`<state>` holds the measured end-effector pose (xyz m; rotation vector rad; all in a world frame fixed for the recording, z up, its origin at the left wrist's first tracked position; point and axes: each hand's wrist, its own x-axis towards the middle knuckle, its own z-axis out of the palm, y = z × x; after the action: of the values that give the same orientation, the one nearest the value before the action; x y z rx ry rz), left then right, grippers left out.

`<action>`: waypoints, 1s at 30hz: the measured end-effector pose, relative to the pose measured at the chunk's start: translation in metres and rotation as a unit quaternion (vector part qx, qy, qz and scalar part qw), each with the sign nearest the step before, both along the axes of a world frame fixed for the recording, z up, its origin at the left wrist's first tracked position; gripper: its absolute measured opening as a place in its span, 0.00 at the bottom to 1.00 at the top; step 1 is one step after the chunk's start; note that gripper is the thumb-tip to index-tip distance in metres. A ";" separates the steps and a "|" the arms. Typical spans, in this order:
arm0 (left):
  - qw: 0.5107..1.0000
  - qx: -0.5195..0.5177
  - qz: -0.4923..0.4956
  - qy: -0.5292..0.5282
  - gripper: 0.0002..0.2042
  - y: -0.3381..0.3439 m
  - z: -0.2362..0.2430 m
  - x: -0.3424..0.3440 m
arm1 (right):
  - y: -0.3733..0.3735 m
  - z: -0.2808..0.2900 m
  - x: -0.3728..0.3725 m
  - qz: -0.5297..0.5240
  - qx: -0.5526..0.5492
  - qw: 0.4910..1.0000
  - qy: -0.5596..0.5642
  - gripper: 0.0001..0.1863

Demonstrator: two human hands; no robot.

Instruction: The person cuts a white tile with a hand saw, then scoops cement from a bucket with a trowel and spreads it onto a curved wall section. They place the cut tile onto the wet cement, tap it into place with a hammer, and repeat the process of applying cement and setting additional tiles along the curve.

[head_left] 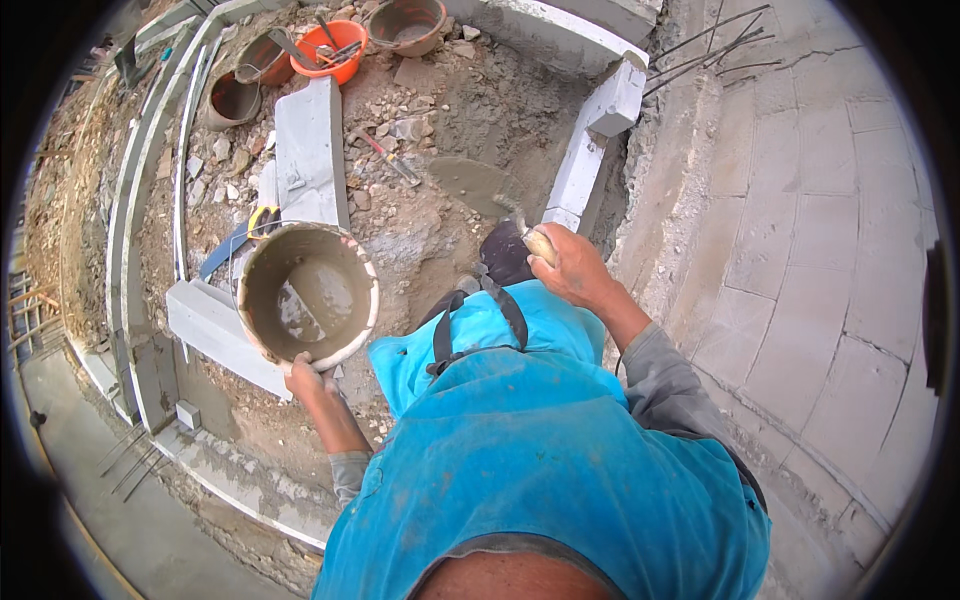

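1. The left hand (314, 383) is clamped on the near rim of a bucket (372, 300), while the right hand (576, 264) is wrapped around the wooden handle of a trowel (541, 246).
2. The bucket is to the left of the person's body, its mouth turned up toward the head. Holding it by the rim probably keeps it steady and its inside easy to reach; what bears its weight underneath is hidden.
3. Wet grey mortar (325, 275) coats the inside of the bucket.
4. The trowel is in front of the body, its working end pointing away toward a grey mortar patch (465, 183) on the ground. That aim seems to suit working at arm's reach. The blade blends into the grey, so I cannot tell whether it touches the patch.
5. A white block (312, 150) lies beyond the bucket, and a saw (222, 250) with a yellow and black handle lies between them, perhaps left there to be near at hand.
6. Farther off, an orange basin (345, 72) holds several tools, likely gathered to keep them off the rubble.
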<state>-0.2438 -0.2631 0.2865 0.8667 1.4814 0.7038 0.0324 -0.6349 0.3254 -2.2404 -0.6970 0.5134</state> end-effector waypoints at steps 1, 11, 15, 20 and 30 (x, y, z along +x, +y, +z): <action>1.000 0.002 0.002 -0.004 0.25 -0.004 -0.005 -0.004 | 0.001 0.005 -0.004 0.012 0.008 1.000 0.008 0.18; 0.999 -0.011 0.026 -0.039 0.26 -0.037 -0.017 0.009 | 0.000 0.035 -0.010 -0.017 -0.020 1.000 -0.005 0.22; 0.999 -0.016 -0.027 -0.024 0.22 -0.039 -0.012 0.034 | 0.019 0.038 -0.008 0.093 0.039 0.992 -0.074 0.25; 0.987 0.105 -0.124 -0.011 0.13 -0.050 0.000 0.075 | 0.058 0.037 -0.005 0.202 -0.014 0.963 -0.180 0.28; 0.903 0.273 -0.331 0.031 0.26 -0.100 0.058 0.158 | 0.093 -0.004 0.022 0.189 -0.145 0.956 -0.172 0.20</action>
<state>-0.0862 -0.3628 0.3443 1.7323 0.9314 0.5717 0.0546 -0.5417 0.3214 -2.5119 -1.3227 0.4304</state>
